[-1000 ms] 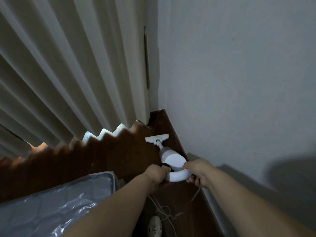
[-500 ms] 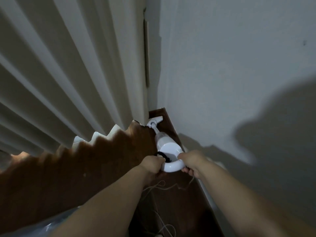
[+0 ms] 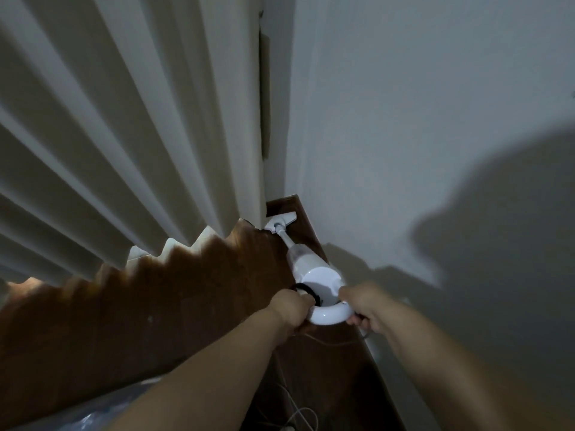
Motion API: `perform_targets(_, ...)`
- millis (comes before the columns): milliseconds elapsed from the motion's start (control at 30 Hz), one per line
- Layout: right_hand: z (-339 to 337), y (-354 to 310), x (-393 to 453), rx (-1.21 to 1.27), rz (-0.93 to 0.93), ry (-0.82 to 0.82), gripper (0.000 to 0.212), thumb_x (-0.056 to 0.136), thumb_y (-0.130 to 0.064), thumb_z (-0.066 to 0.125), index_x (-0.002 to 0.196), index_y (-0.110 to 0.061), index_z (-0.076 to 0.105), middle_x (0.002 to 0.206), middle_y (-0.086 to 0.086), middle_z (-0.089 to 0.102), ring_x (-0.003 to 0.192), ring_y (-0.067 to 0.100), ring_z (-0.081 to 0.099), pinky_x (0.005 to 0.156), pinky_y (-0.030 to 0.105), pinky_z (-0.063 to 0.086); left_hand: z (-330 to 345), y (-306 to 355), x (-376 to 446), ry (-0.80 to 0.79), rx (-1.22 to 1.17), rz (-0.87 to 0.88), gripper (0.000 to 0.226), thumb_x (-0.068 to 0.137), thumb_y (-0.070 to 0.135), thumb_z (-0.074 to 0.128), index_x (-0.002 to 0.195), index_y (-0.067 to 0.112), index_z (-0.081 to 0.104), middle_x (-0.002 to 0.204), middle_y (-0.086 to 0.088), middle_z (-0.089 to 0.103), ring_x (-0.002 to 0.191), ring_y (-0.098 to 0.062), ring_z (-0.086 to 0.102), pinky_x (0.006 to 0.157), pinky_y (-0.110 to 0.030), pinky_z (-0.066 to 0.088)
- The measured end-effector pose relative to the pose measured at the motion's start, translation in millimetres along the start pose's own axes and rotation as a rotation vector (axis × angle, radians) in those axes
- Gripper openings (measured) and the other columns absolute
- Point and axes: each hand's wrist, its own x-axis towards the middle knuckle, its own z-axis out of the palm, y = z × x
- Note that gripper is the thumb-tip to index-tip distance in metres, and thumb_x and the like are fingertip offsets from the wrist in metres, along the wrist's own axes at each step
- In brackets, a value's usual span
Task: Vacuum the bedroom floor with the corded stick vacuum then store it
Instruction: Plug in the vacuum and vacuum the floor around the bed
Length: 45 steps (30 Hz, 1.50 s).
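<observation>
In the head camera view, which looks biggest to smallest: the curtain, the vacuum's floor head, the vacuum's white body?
1. curtain, by far
2. vacuum's white body
3. floor head, though it lies farthest from the camera, so its true size is unsure.

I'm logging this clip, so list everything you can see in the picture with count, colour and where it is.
stick vacuum: one, white, slanting from the hands to the room corner
floor head: one, white, on the floor in the corner, beside the curtain's edge
loop handle: one, white, near end of the vacuum
cord: one, white, loose on the floor below the hands
curtain: one, cream, pleated, left side, hem just above the floor
wall: one, pale grey, right side, with a shadow on it
floor: dark brown wood
left hand: one, grip on the handle's left side
right hand: one, grip on the handle's right side
</observation>
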Motion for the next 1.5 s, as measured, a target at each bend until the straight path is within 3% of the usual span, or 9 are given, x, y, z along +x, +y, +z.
perform_targets(133,-29,23,-32,-0.048,0.004,-0.035,0.018,0.091,-0.016,0.049,0.101,-0.001,0.053,0.057,0.013,0.053,0.019,0.009,0.039,0.030,0.008,0.024,23,-9,-29,-0.071,0.080,-0.021,0.030,0.097,0.016,0.048,0.121,-0.002,0.050,0.079,-0.012,0.060,0.055,-0.018,0.059,0.048,-0.023,0.050)
perform_targets(333,-54,20,-54,-0.117,-0.012,-0.082,0.018,0.089,-0.014,0.048,0.098,0.001,0.053,0.036,0.009,0.050,0.020,0.010,0.036,0.030,0.007,0.021,37,-3,-52,-0.074,0.053,0.004,0.030,0.098,0.020,0.046,0.118,-0.002,0.052,0.069,-0.012,0.061,0.048,-0.014,0.056,0.041,-0.021,0.044)
perform_targets(467,-46,10,-42,-0.089,-0.033,-0.078,0.022,0.090,-0.014,0.048,0.105,0.002,0.052,0.051,0.014,0.052,0.021,0.009,0.037,0.030,0.008,0.021,28,1,-46,-0.058,-0.030,-0.010,0.027,0.098,0.021,0.047,0.115,0.001,0.049,0.075,-0.012,0.059,0.051,-0.015,0.057,0.040,-0.020,0.046)
perform_targets(533,-34,6,-33,-0.087,-0.047,-0.061,0.025,0.091,-0.015,0.048,0.109,0.002,0.053,0.058,0.015,0.053,0.020,0.010,0.038,0.030,0.009,0.022,21,-1,-38,-0.033,-0.086,-0.037,0.025,0.098,0.021,0.048,0.115,0.003,0.048,0.085,-0.012,0.058,0.063,-0.019,0.059,0.045,-0.023,0.051)
perform_targets(700,3,-12,-9,-0.063,-0.056,-0.055,0.034,0.094,-0.019,0.049,0.122,0.001,0.050,0.069,0.015,0.055,0.019,0.008,0.040,0.029,0.009,0.025,-6,-7,-1,0.089,-0.045,-0.014,0.034,0.096,0.020,0.053,0.121,-0.002,0.053,0.110,-0.020,0.062,0.106,-0.035,0.061,0.095,-0.047,0.052)
perform_targets(1000,6,3,-10,-0.046,-0.046,-0.077,0.032,0.095,-0.022,0.046,0.120,-0.002,0.049,0.069,0.014,0.054,0.018,0.007,0.039,0.030,0.008,0.025,-6,-15,-2,0.042,-0.052,0.009,0.028,0.097,0.017,0.051,0.118,-0.002,0.054,0.113,-0.024,0.062,0.107,-0.037,0.062,0.094,-0.047,0.052)
perform_targets(1133,-7,48,-33,-0.084,-0.013,-0.122,0.029,0.095,-0.021,0.047,0.115,-0.001,0.050,0.060,0.015,0.056,0.020,0.009,0.037,0.031,0.009,0.024,19,-41,-39,-0.065,-0.084,-0.060,0.023,0.097,0.017,0.050,0.116,0.004,0.048,0.113,-0.019,0.060,0.101,-0.031,0.061,0.087,-0.039,0.053)
perform_targets(1300,-28,119,-77,-0.126,-0.003,-0.126,0.026,0.094,-0.021,0.045,0.110,-0.002,0.051,0.059,0.014,0.057,0.024,0.008,0.038,0.032,0.010,0.024,59,-93,-89,-0.126,-0.040,-0.069,0.017,0.098,0.022,0.049,0.111,0.012,0.045,0.097,-0.010,0.058,0.078,-0.018,0.058,0.058,-0.024,0.051)
perform_targets(1500,-55,218,-128,-0.173,-0.020,-0.144,0.020,0.092,-0.017,0.043,0.103,-0.002,0.050,0.060,0.014,0.056,0.027,0.008,0.036,0.034,0.011,0.023,125,-168,-143,-0.156,0.011,-0.076,0.010,0.096,0.019,0.048,0.101,0.011,0.048,0.089,-0.012,0.058,0.052,-0.016,0.056,0.046,-0.022,0.047)
